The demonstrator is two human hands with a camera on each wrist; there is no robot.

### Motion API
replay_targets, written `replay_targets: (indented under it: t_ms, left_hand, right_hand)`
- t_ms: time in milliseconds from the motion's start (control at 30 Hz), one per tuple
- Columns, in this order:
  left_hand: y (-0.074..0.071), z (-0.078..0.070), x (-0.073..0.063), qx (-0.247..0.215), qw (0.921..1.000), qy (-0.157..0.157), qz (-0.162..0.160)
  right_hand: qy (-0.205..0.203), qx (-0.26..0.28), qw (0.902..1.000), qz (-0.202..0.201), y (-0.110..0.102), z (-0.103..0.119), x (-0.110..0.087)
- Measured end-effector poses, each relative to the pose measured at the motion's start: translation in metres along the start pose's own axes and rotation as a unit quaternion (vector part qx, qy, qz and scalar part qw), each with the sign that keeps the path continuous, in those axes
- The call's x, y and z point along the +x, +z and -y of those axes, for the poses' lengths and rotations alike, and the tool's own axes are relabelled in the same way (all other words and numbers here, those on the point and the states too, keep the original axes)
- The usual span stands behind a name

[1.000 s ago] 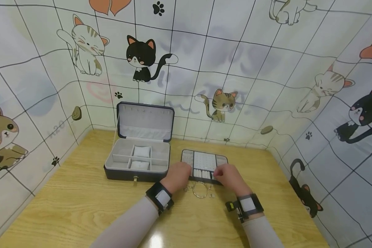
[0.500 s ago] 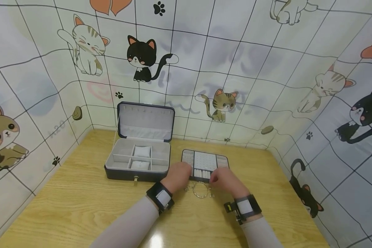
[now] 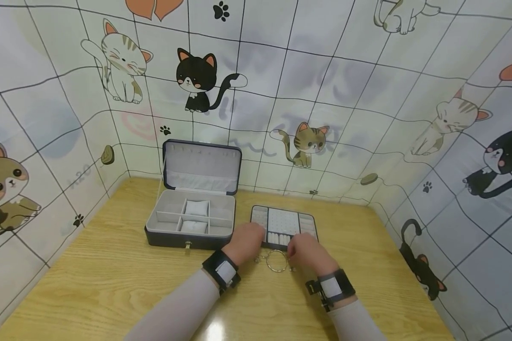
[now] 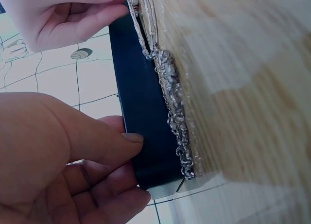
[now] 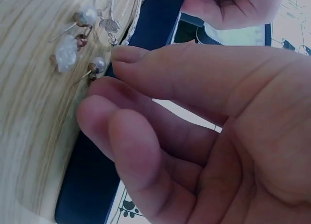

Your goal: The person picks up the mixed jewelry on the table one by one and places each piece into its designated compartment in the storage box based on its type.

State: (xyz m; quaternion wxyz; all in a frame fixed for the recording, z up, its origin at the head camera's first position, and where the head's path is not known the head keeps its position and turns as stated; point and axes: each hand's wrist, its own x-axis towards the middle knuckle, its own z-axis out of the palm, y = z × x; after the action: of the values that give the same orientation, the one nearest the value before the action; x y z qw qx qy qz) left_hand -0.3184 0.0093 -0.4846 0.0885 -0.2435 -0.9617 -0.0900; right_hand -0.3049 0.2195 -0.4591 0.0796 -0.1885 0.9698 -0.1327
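Note:
My left hand (image 3: 247, 242) grips the near-left corner of a dark-edged jewelry tray (image 3: 283, 220). In the left wrist view, its thumb lies on the tray's dark side (image 4: 138, 83) with curled fingers behind. At the tray's front edge is my right hand (image 3: 310, 253), thumb and index fingertips slightly apart beside a pearl earring (image 5: 98, 64) on the table. Part of that earring is hidden by the fingers. A second earring with a clear, lumpy drop (image 5: 65, 54) lies close by. Between the hands rests a bangle (image 3: 277, 271), with silvery chain jewelry (image 4: 177, 107) along the tray.
Left of the tray stands an open dark jewelry box (image 3: 166, 237) with a raised lid (image 3: 201, 163), divided compartments and small cushions (image 3: 196, 208). The wooden table (image 3: 111, 279) meets a wall covering printed with cats.
My right hand has come off the tray's ring rolls, moving left and toward the front edge, where it now covers part of the earrings. The left hand keeps its place on the tray.

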Motion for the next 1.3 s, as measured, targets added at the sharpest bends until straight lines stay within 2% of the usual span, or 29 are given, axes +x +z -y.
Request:
replay_targets:
  t_ms: [233,467,567,800,1100,1300]
  left_hand:
    - [-0.0004,-0.0003,-0.0008,0.011,0.9999,0.006,-0.007]
    - [0.0035,0.0013,-0.0023,0.030,0.9986,0.021,-0.039]
    - [0.0046,0.0020,-0.0026,0.028,0.9984,0.024,-0.043]
    - [0.0047,0.0029,-0.0024,0.026,0.9985,0.028,-0.040]
    - [0.0031,0.0028,-0.0017,0.023,0.9989,0.027,-0.030]
    - [0.0036,0.0035,-0.0007,0.025,0.9990,0.024,-0.028]
  right_hand:
    - [-0.006,0.004,1.0000,-0.002,0.0051,-0.0011,-0.0002]
    - [0.003,0.003,0.9999,-0.010,0.0074,0.0009,0.0001]
    - [0.010,-0.004,0.9998,-0.015,0.0072,0.0022,-0.0002]
    - [0.024,-0.008,0.9996,-0.009,0.0071,0.0027,-0.0016]
    - [0.014,-0.024,0.9994,-0.019,0.0095,-0.0014,-0.0025]
    - [0.025,-0.037,0.9990,-0.009,0.0090,0.0019,-0.0038]
